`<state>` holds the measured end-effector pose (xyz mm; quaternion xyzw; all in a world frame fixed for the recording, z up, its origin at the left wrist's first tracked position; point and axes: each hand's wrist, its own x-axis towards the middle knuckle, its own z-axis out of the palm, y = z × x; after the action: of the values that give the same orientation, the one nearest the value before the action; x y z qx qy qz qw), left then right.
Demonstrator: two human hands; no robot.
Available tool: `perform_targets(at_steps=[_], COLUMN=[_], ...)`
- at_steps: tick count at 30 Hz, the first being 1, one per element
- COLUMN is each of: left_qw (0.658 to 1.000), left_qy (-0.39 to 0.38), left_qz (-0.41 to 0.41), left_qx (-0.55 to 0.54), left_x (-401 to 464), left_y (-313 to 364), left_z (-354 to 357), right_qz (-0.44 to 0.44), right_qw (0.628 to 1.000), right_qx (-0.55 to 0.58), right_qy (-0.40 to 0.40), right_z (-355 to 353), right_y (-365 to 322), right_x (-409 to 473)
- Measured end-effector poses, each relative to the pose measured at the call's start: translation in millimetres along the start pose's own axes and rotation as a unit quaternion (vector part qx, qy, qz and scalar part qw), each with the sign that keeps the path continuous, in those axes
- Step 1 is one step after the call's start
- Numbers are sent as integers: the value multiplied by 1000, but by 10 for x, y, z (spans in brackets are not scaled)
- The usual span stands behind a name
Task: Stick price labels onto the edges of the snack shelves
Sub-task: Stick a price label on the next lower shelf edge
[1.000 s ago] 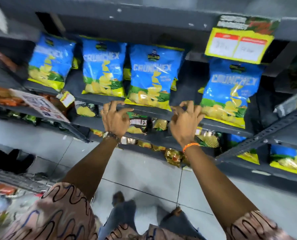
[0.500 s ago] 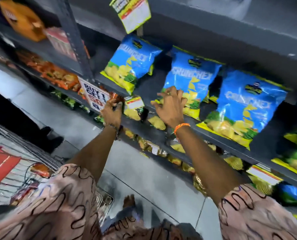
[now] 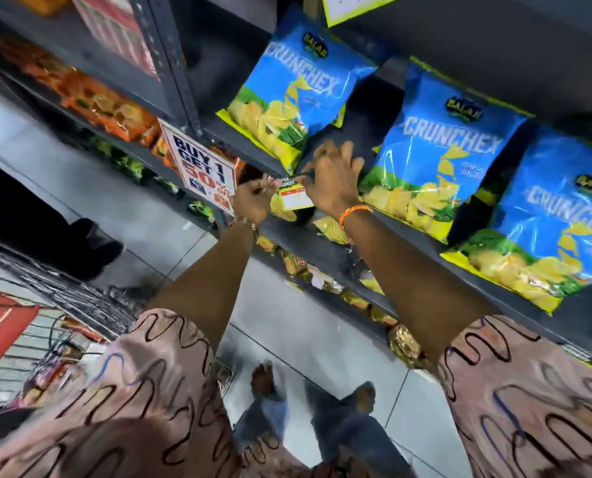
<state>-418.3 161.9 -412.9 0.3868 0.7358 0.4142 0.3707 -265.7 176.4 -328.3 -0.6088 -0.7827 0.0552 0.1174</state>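
A small yellow and white price label [image 3: 295, 199] sits against the front edge of the dark grey snack shelf [image 3: 325, 251]. My left hand [image 3: 253, 201] pinches the label's left end. My right hand [image 3: 334, 177], with an orange band at the wrist, presses on the label's top right with fingers spread over the shelf edge. Blue Crunchex chip bags [image 3: 301, 94] [image 3: 439, 150] stand on the shelf just behind my hands, one to each side of them.
A "Buy 1 Get 1" sign [image 3: 203, 170] hangs left of my hands by the grey upright post [image 3: 175, 67]. Another yellow label [image 3: 349, 6] hangs from the shelf above. A wire cart [image 3: 63, 305] stands at lower left. Lower shelves hold gold packets [image 3: 405, 343].
The view has swung left along the shelf. Both hands have come together at the shelf edge, and the label is now between them.
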Motion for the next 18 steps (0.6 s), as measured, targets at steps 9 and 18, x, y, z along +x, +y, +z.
perform_targets(at_steps=[9,18], left_qw=[983,931], left_qy=[25,75], left_qz=[90,244], left_qx=[161,262], left_x=[123,421], left_y=[-353,-141], left_z=[-117,-329], right_qz=[94,179], right_qw=[996,981], right_qx=[-10,-46], right_qy=[1,61], right_z=[378,494], right_y=[-15,-114], right_x=[-120,-171])
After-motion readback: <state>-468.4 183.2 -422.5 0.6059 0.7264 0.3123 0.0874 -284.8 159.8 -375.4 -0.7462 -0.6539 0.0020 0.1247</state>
